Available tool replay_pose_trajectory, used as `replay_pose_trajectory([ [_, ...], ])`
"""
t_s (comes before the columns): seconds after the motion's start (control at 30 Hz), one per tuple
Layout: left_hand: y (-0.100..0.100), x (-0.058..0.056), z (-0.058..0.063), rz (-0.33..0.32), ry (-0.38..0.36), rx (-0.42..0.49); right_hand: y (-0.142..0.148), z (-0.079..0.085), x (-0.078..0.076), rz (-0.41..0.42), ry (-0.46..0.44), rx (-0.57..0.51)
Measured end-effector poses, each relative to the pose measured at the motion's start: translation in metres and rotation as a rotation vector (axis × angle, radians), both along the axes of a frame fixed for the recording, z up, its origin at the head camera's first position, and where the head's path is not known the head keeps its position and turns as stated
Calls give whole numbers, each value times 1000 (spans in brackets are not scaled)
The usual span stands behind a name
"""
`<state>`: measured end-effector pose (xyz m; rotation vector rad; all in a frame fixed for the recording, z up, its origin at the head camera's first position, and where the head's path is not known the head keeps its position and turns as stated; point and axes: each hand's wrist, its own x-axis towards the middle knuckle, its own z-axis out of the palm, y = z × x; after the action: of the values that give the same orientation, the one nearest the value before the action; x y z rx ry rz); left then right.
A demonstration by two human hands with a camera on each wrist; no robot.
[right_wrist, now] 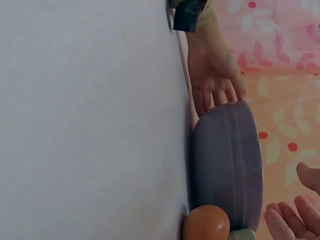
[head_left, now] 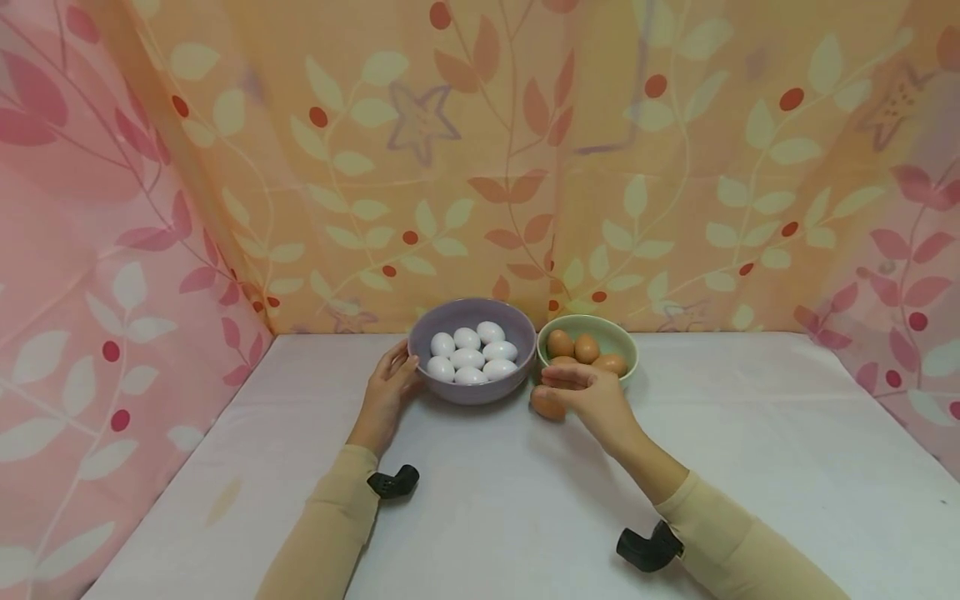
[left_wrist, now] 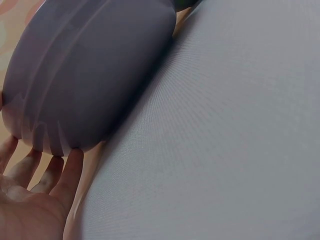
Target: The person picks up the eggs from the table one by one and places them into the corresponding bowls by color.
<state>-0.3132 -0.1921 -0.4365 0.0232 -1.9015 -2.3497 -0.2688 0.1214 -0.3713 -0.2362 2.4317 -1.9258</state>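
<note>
A purple bowl (head_left: 472,393) of white eggs (head_left: 468,359) stands at the back of the table. My left hand (head_left: 386,392) touches its left side; in the left wrist view the extended fingertips (left_wrist: 76,152) rest against the bowl's outer wall. Beside it on the right is a smaller green bowl (head_left: 632,360) holding several brown eggs (head_left: 587,348). One brown egg (head_left: 547,406) lies on the table in front of the bowls. Over that egg hovers my right hand (head_left: 596,404), and the right wrist view shows its thumb and fingers apart with nothing between them.
A white cloth covers the table (head_left: 480,517). Floral curtains (head_left: 480,167) rise right behind the bowls and along both sides. A black wrist mount (head_left: 393,482) sits on the left sleeve, another mount (head_left: 649,547) on the right.
</note>
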Motion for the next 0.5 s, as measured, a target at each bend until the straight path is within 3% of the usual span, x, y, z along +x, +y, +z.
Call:
replay_pose_trajectory([
  [0.17, 1, 0, 1, 10, -15, -14, 7, -5, 5, -48, 5, 64],
  [0.5, 1, 0, 2, 10, -33, -7, 15, -14, 12, -67, -12, 46],
])
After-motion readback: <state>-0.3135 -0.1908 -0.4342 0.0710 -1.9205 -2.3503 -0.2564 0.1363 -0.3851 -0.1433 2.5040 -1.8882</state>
